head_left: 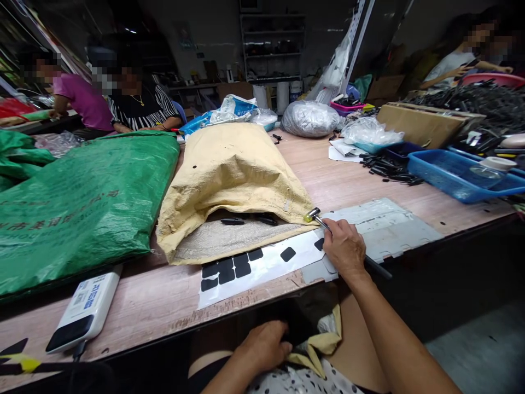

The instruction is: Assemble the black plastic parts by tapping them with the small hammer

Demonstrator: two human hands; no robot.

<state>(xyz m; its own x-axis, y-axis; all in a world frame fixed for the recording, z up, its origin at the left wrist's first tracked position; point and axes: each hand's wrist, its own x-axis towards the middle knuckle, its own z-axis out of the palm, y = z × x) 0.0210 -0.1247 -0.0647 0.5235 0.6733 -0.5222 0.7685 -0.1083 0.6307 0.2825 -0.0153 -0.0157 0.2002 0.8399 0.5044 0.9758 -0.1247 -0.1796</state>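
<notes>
In the head view, the right hand (344, 246) is gripping a hammer (314, 214) around its shaft, fingers closed. The hammer's head is sitting right by the near right corner of the yellow sack (238, 158), while its dark handle is sticking out to the right past the near edge of the table (156, 312). The left hand (268, 345) is lying low, below that edge, near a yellow strip (318, 345); its fingers are curling, but whether it is holding anything I cannot tell.

The sack's mouth is gaping toward the near side, with black pieces (232, 221) showing inside. A white sheet (262, 276) with black pads (241, 265) is reaching from under the sack's near edge toward the table edge, and a grey board (381, 224) is continuing rightward along it. On the left, a green sack (94, 208) is crowding the yellow one, leaving little room between them; a power bank (88, 306) is lying near it, close to the near edge. On the right, an open stretch of table is running between the yellow sack and a blue tray (443, 178).
</notes>
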